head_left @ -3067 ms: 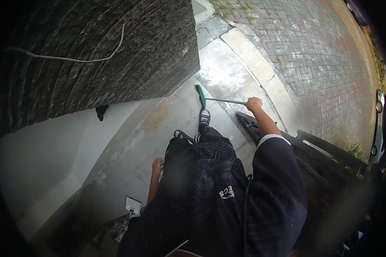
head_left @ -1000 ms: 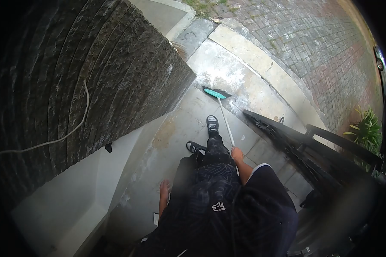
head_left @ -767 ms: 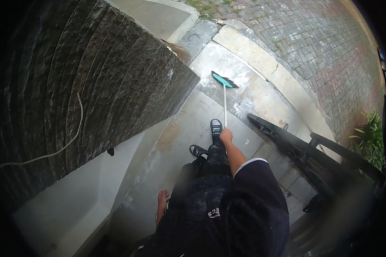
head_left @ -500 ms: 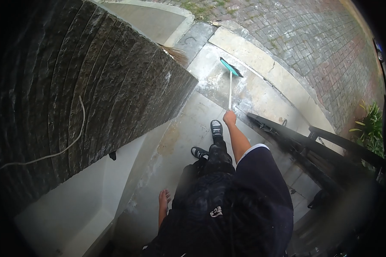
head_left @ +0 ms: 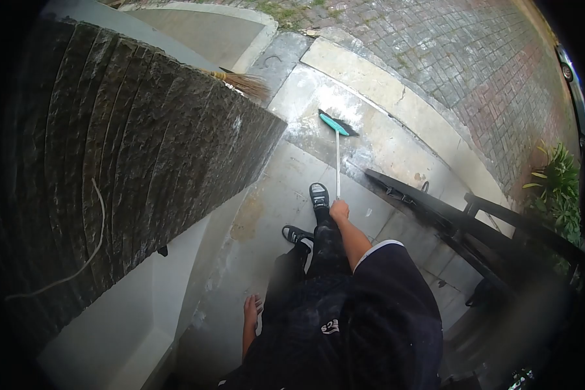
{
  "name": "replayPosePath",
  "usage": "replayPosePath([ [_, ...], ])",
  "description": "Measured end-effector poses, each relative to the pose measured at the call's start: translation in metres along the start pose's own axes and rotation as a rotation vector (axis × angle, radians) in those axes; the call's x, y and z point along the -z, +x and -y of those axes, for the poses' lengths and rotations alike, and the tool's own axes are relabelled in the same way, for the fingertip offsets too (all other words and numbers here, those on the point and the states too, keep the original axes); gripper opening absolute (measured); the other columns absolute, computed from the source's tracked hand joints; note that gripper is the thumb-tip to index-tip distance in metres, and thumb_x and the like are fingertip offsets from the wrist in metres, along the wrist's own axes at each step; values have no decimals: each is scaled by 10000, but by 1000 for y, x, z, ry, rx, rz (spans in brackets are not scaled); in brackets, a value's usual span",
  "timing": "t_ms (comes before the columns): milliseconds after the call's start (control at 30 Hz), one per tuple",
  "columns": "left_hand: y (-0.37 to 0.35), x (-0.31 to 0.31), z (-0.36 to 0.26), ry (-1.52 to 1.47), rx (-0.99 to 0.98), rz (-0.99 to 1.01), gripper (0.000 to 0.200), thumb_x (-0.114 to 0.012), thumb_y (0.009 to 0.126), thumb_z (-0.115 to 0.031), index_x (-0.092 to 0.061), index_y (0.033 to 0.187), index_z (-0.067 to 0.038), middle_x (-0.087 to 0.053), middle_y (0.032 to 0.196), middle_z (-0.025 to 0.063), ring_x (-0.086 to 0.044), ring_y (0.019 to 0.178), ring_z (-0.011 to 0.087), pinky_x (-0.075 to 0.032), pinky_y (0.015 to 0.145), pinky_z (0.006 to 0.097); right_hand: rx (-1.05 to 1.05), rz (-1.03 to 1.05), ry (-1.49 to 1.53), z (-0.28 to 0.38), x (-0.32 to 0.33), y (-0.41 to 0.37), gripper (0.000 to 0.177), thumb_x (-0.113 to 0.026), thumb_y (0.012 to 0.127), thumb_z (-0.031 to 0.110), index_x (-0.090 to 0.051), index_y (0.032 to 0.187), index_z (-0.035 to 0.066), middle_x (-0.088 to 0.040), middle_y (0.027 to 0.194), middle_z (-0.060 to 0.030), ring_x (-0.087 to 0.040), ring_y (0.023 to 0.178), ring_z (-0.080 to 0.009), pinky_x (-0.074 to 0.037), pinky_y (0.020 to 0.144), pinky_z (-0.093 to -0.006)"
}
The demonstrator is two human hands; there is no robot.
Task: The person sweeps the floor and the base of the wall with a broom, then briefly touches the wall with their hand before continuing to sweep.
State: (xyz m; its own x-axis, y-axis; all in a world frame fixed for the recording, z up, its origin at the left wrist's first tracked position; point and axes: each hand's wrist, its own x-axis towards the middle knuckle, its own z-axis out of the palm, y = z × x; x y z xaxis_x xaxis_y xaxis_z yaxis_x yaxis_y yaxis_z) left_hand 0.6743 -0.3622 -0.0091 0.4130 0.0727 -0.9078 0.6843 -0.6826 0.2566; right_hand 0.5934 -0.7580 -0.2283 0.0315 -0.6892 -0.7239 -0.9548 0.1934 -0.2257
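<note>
My right hand is closed around the pale handle of a broom. The broom's teal head, with dark bristles, rests on the wet-looking concrete floor ahead of my feet. White powdery or foamy patches lie around the head. Down at my side hangs my left hand, holding nothing, its fingers loosely apart. Both my feet, in dark slide sandals, stand on the pavement just left of the handle.
A dark stone-clad wall rises on the left, with a straw broom lying at its far top edge. A black metal gate stands to the right. Beyond the concrete kerb lies brick paving; a leafy plant grows at right.
My right hand has drawn the teal broom back toward my feet. The view has shifted slightly, showing more of the straw broom. My left hand still hangs at my side.
</note>
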Motion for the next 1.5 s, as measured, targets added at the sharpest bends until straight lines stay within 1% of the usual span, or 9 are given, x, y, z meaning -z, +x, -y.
replayPosePath([
  [200, -14, 5, -8, 35, 41, -73, 352, -353, 808, -363, -454, 1002, -87, -491, 958, 50, -460, 859, 163, -384, 696, 313, -29, -111, 148, 86, 52, 117, 272, -464, 735, 225, -558, 801, -22, -549, 800, -233, -542, 781, -342, -432, 689, -396],
  [333, -12, -2, -8, 23, -9, -60, 348, -354, 809, -358, -455, 1002, -86, -489, 949, 47, -459, 857, 163, -385, 693, 312, 54, -204, 142, 85, 45, 77, 266, -468, 725, 208, -554, 771, -39, -545, 791, -245, -536, 780, -359, -427, 692, -400],
  [633, -2, -25, -46, 37, -76, 14, 366, -352, 813, -369, -454, 998, -70, -484, 959, 57, -456, 864, 167, -378, 715, 306, -154, -35, 255, 51, -20, -9, 228, -495, 701, 208, -549, 772, -2, -564, 756, -187, -549, 737, -331, -428, 657, -400],
  [867, -7, -18, -51, 45, -72, -18, 354, -344, 817, -364, -455, 992, -77, -484, 956, 51, -456, 863, 161, -380, 709, 304, -233, -39, 420, 109, 2, 100, 262, -537, 703, 238, -566, 746, -18, -572, 727, -178, -581, 654, -268, -459, 573, -333],
  [900, -7, -16, -48, 49, -54, -29, 349, -343, 817, -361, -457, 989, -79, -485, 956, 50, -457, 859, 159, -381, 708, 303, -174, -96, 389, 117, 4, 129, 249, -520, 700, 206, -559, 738, -37, -570, 707, -178, -583, 600, -263, -463, 532, -323],
  [1000, 3, -7, -25, 69, 15, -38, 341, -345, 817, -355, -458, 985, -81, -489, 952, 50, -461, 851, 158, -382, 706, 303, 7, -266, 153, 148, 57, 157, 225, -499, 686, 177, -559, 754, -29, -563, 761, -211, -567, 727, -300, -452, 620, -362],
  [1133, 0, -13, -27, 62, 24, -8, 340, -348, 815, -353, -458, 986, -81, -492, 950, 52, -464, 854, 159, -382, 707, 302, 129, -149, 102, 143, 103, 169, 270, -481, 710, 221, -549, 788, -28, -543, 800, -242, -532, 801, -344, -424, 695, -394],
  [1333, 5, -22, -49, 34, -23, 53, 353, -351, 814, -354, -452, 1006, -76, -485, 972, 69, -458, 876, 169, -379, 723, 306, 189, -38, 73, 104, 110, 87, 387, -478, 736, 328, -532, 772, -53, -536, 790, -259, -524, 788, -372, -412, 698, -416],
  [1500, 22, -23, -62, -37, -136, 57, 396, -360, 812, -347, -411, 1074, -53, -460, 1028, 94, -450, 911, 197, -363, 767, 316, 347, -18, -27, 25, 83, -20, 355, -466, 748, 296, -528, 766, -54, -538, 753, -254, -526, 748, -384, -415, 678, -431],
])
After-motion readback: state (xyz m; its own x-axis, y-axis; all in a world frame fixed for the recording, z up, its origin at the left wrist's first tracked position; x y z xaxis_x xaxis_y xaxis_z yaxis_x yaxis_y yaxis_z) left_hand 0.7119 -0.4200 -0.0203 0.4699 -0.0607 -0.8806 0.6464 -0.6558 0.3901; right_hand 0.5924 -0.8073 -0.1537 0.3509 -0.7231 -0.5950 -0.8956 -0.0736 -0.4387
